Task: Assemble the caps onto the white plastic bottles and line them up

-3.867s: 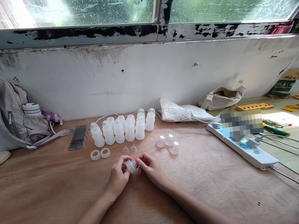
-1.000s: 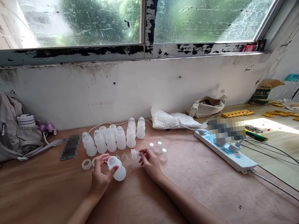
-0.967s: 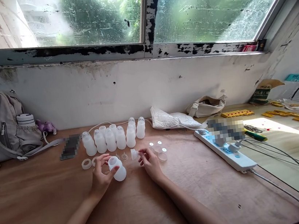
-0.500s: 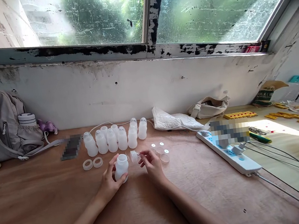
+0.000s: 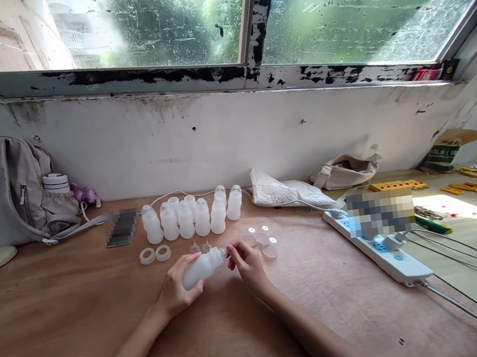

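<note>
My left hand (image 5: 177, 287) is wrapped around a frosted white baby bottle (image 5: 198, 270), which tilts with its mouth up to the right. At that mouth sits a translucent screw ring (image 5: 215, 256) with a clear teat (image 5: 223, 253) sticking out. Whether the ring is threaded on cannot be seen. My right hand (image 5: 250, 266) pinches the teat's tip between thumb and fingers. Just behind the bottle, two clear teats (image 5: 206, 246) stand on the table. Two loose screw rings (image 5: 163, 253) lie to the left, while clear round caps (image 5: 269, 250) and white discs (image 5: 273, 240) lie right.
Several baby bottles (image 5: 185, 220) stand in rows at the back, most with tops. A phone (image 5: 119, 236) and grey backpack (image 5: 11, 191) are left. Rightward are a white padded pouch (image 5: 284, 191), a beige bag (image 5: 345, 171) and a power strip (image 5: 390, 261) with cables.
The bottle has gone from upright to tilted rightward. My right hand has brought the screw ring with teat against its mouth. The view has shifted slightly.
</note>
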The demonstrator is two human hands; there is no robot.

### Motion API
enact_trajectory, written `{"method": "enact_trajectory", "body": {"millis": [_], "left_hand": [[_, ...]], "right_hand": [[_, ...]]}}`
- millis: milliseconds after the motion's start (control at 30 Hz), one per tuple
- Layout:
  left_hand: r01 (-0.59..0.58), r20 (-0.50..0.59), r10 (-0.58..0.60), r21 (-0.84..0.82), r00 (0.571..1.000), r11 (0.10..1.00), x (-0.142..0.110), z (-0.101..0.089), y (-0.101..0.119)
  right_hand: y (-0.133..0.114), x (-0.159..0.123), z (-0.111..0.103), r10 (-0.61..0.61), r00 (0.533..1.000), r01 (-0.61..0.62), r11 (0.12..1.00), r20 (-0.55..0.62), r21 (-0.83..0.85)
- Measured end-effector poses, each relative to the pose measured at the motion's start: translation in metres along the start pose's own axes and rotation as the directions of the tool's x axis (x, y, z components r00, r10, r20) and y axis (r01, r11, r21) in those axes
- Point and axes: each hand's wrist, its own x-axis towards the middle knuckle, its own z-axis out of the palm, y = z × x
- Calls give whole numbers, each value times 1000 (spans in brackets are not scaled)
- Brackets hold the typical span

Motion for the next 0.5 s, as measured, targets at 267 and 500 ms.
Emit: {"method": "enact_trajectory", "body": {"millis": [267,500], "left_hand": [[-56,23,56,-16,998,998,-2,1,-7],[-43,78,51,-99,996,994,-2,-4,-16]], "right_hand": [[-1,2,-5,-14,1000,17,989,19,-150],[2,2,-6,-35,997,49,977,71,-208]]}}
